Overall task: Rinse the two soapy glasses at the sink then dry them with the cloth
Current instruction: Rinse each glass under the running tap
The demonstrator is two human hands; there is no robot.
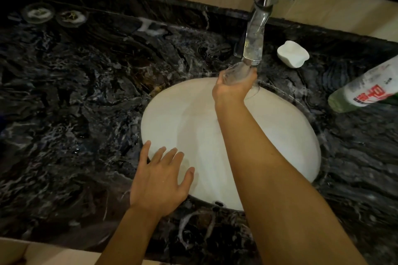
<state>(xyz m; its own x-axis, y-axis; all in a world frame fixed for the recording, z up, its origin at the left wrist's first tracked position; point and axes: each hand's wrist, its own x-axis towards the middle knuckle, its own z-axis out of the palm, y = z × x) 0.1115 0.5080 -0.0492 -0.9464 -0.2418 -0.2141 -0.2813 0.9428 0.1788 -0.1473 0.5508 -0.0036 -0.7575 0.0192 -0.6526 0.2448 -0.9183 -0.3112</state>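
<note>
The glass (234, 74) in our right hand (233, 88) is blurred; right of that hand, the edge crops the bottle (366, 90).

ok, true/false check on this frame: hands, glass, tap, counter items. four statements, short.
1. The right hand grips a clear glass right below the spout of the chrome tap. True.
2. The left hand holds a cloth. False: it is open with fingers spread at the near rim of the white oval basin, and it holds nothing.
3. A small white dish sits on the dark marble counter, right of the tap. True.
4. The plastic bottle with red print stands left of the basin. False: it is tilted at the right edge of the view, right of the basin.
</note>
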